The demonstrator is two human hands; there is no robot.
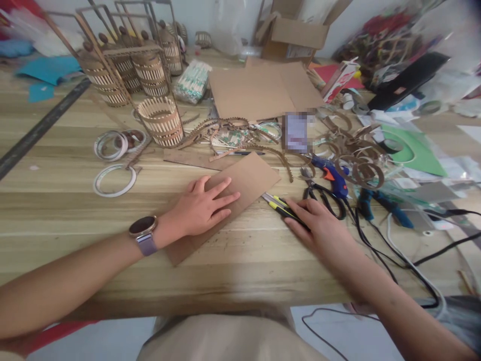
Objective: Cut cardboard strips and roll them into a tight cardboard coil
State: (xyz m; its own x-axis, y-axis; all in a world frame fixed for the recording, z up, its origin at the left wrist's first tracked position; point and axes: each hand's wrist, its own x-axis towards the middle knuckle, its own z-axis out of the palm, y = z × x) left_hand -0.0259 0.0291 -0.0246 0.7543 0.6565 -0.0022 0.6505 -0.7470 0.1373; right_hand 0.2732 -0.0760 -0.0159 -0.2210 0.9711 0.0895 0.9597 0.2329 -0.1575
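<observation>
My left hand (205, 204) lies with its fingers spread on a piece of brown cardboard (251, 181), which sits at a slant on the wooden table. To the right, my right hand (319, 220) has its fingers closed round a black and yellow utility knife (280, 204). The knife's tip points up and left, close to the right edge of the cardboard. Behind the cardboard lie a thin brown strip (199, 158) and a pen (244, 153). Black-handled pliers (310, 183) are just above my right hand.
Bamboo-slat baskets (161, 123) and tape rolls (114, 180) stand at the left. Larger cardboard sheets (259, 90) lie behind. A blue glue gun (334, 178), curled cardboard strips (361, 160) and cables (406, 265) crowd the right. The table's front edge (225, 306) is near my body.
</observation>
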